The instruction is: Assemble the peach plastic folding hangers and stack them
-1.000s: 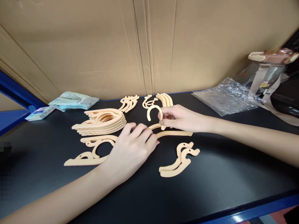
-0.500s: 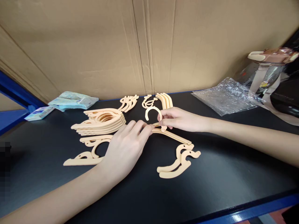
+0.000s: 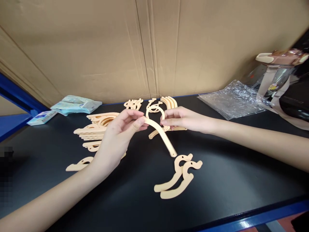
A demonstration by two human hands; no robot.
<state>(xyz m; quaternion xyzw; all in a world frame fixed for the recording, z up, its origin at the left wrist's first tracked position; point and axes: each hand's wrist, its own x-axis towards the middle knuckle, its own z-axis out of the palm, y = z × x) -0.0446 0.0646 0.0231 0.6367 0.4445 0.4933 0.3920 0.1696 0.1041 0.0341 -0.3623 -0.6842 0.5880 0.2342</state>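
My left hand [image 3: 116, 138] pinches one end of a curved beige hanger arm [image 3: 163, 137], whose other end slants down to the right, over the table. In my right hand [image 3: 183, 120] is a beige hanger hook [image 3: 163, 113], held upright near its base. Another arm strip [image 3: 154, 134] lies under the hook's base; whether it is joined there is hard to tell. Two loose hanger pieces with curled ends [image 3: 177, 194] overlap in front of my hands. To the left, a stack of folded hangers [image 3: 88, 130] is partly covered by my left hand.
Several small curved pieces [image 3: 133, 104] and a row of arm strips [image 3: 169, 102] lie at the back of the black table [image 3: 229, 167]. Clear plastic [image 3: 227, 100] and a strapped bottle [image 3: 281, 61] stand at right; a tissue pack [image 3: 74, 104] sits at left.
My left hand has lifted one arm strip away from the hook and turned palm-up. The two loose curled pieces have shifted toward the front left. My right hand still grips the hook.
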